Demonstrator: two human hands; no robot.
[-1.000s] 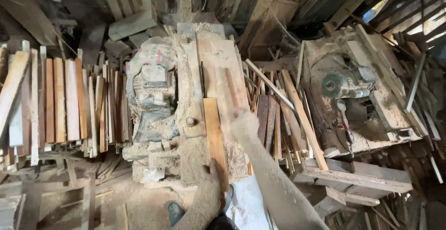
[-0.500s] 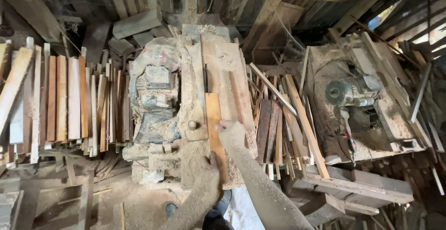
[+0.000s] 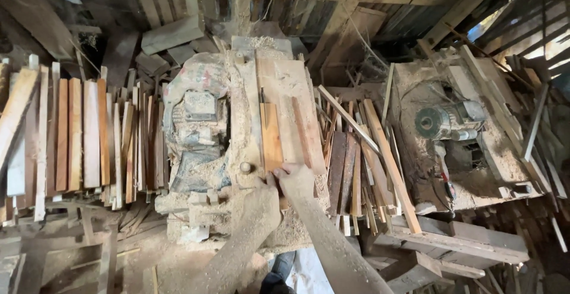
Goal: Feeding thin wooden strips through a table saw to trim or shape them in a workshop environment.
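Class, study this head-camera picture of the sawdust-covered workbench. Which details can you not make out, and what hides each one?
- Near end of the wood strip: head view, covered by the left hand and right hand.
- Fingers' grip: blurred, coated in sawdust.
- Any blade in the saw table: buried in sawdust.
- Motor wiring: too small.

Stacked slats (left), motor

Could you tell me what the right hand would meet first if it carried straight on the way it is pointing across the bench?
The right hand already rests at the near end of the orange wooden strip; going straight on, it would slide along that strip over the sawdust-covered saw bench.
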